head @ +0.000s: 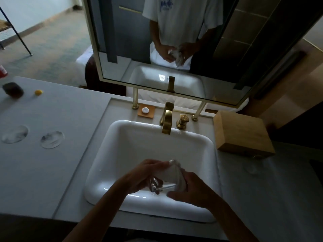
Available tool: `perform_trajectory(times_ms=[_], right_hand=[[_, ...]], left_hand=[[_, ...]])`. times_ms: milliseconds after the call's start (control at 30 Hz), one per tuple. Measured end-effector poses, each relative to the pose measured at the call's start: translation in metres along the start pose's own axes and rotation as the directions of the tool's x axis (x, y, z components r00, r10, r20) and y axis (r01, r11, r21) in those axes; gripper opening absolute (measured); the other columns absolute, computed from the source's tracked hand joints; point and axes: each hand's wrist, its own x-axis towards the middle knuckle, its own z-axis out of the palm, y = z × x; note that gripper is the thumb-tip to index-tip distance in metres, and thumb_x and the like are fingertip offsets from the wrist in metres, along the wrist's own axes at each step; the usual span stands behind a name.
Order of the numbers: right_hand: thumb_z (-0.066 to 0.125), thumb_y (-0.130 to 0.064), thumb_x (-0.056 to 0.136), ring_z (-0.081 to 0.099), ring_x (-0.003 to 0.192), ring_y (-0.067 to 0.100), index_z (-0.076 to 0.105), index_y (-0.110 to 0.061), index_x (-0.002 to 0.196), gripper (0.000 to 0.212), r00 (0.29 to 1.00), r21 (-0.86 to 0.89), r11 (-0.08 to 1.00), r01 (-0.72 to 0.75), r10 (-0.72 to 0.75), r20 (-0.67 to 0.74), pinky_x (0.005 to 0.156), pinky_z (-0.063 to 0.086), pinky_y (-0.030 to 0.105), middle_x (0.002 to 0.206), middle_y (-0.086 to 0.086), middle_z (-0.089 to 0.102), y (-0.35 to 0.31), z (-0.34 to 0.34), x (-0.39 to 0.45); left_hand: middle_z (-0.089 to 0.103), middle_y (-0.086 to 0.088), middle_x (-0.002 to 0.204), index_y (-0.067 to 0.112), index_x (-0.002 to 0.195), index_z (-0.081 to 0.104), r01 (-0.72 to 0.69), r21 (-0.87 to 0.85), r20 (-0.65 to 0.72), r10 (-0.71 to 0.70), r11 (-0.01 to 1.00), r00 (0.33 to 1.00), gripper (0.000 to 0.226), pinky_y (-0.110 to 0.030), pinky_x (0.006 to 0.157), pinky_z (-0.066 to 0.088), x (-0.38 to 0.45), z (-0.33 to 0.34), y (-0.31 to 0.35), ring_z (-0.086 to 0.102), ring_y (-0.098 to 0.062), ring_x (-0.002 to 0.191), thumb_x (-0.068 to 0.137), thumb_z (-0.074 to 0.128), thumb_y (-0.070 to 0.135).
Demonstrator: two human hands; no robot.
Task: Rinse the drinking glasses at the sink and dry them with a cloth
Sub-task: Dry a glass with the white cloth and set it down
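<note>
A drinking glass (161, 182) is held over the near part of the white sink (122, 142), grasped by the left hand (145, 173). A white cloth (175, 173) is pressed against it, gripped by the right hand (190, 189). Two glasses (52, 139) are seen standing on the left counter (57, 172).

Your grey desk (75, 154) holds two upturned glasses (52, 139) at the frame's left, a dark block (13, 89) and a small yellow thing (38, 92) upper left, and a wooden box (243, 133) at right beside the sink (122, 135).
</note>
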Motion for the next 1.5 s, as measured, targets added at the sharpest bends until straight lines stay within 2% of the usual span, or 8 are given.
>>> perform_trajectory(times_ms=[267,500,667,933,1133,1267,1367,1500], right_hand=[[0.082,-0.033,0.073,0.058,0.098,-0.006,0.049,-0.035,0.131,0.067,0.994,-0.214,0.971,0.11,-0.108,0.024,0.084,0.051,0.01,0.115,-0.013,0.058,-0.003,0.009,0.017],[0.075,-0.012,0.077,0.038,0.046,0.013,0.07,-0.01,0.101,0.024,0.985,0.465,0.874,-0.143,0.082,0.149,0.041,0.025,0.02,0.061,0.012,0.048,-0.016,0.013,0.015],[0.08,-0.018,0.073,0.047,0.043,0.015,0.075,-0.019,0.09,0.018,0.979,0.474,0.867,-0.156,0.199,-0.04,0.04,0.036,0.02,0.056,-0.003,0.06,-0.01,0.041,0.019],[0.073,-0.033,0.081,0.052,0.125,0.018,0.068,-0.02,0.121,0.043,0.927,-0.459,0.873,0.165,-0.296,-0.229,0.105,0.046,0.029,0.132,0.003,0.06,0.003,0.045,0.03],[0.083,-0.016,0.071,0.066,0.062,0.008,0.07,-0.027,0.098,0.032,0.969,0.168,0.984,-0.064,0.102,-0.226,0.055,0.053,0.021,0.074,-0.01,0.071,-0.012,0.034,0.035],[0.075,-0.001,0.073,0.052,0.063,0.024,0.064,0.014,0.097,0.03,0.953,0.71,0.648,-0.277,0.279,0.118,0.067,0.044,0.033,0.075,0.023,0.057,-0.013,0.03,0.033],[0.076,-0.01,0.071,0.046,0.052,0.019,0.067,0.01,0.089,0.028,0.944,0.665,0.692,-0.281,0.326,0.059,0.052,0.033,0.026,0.066,0.018,0.054,-0.009,0.04,0.031],[0.077,-0.011,0.078,0.062,0.067,0.001,0.072,-0.011,0.099,0.022,0.958,0.052,0.997,-0.059,0.072,-0.279,0.064,0.055,0.029,0.084,0.002,0.071,-0.003,0.047,0.035]], left_hand=[[0.07,-0.006,0.092,0.013,0.095,0.076,0.002,0.227,-0.046,0.008,0.974,0.999,0.033,-0.027,0.064,0.052,0.007,-0.012,0.005,0.066,-0.017,0.079,0.087,0.069,0.044],[0.077,-0.003,0.092,0.019,0.104,0.077,-0.161,0.754,-0.042,0.291,0.637,0.956,0.048,-0.031,0.072,0.058,0.015,-0.012,-0.003,0.072,-0.014,0.081,0.083,0.062,0.06],[0.074,-0.008,0.104,0.02,0.1,0.077,-0.003,0.492,-0.34,0.195,0.87,0.92,0.061,-0.031,0.075,0.054,0.013,-0.013,-0.007,0.071,-0.023,0.089,0.091,0.039,0.067],[0.07,-0.009,0.081,0.012,0.106,0.062,0.121,-0.11,-0.29,-0.149,0.986,0.945,0.072,-0.023,0.047,0.044,0.008,-0.015,-0.016,0.064,-0.018,0.062,0.089,0.038,0.078],[0.059,-0.006,0.082,0.025,0.08,0.054,-0.074,0.292,-0.527,0.225,0.954,0.82,0.028,-0.023,0.044,0.042,0.023,-0.006,-0.019,0.057,-0.018,0.069,0.1,0.045,0.042],[0.064,-0.007,0.074,0.013,0.083,0.057,-0.221,0.702,-0.304,0.566,0.677,0.766,0.043,-0.039,0.064,0.046,0.02,-0.014,-0.021,0.062,-0.02,0.069,0.091,0.04,0.051],[0.065,-0.007,0.078,0.015,0.087,0.06,-0.194,0.665,-0.285,0.485,0.722,0.827,0.042,-0.034,0.057,0.045,0.021,-0.023,-0.023,0.061,-0.016,0.067,0.094,0.045,0.053],[0.063,-0.02,0.102,0.01,0.107,0.059,-0.028,0.206,-0.361,0.102,0.978,0.927,0.043,-0.02,0.041,0.04,0.023,-0.028,-0.027,0.058,-0.022,0.075,0.102,0.045,0.05]])
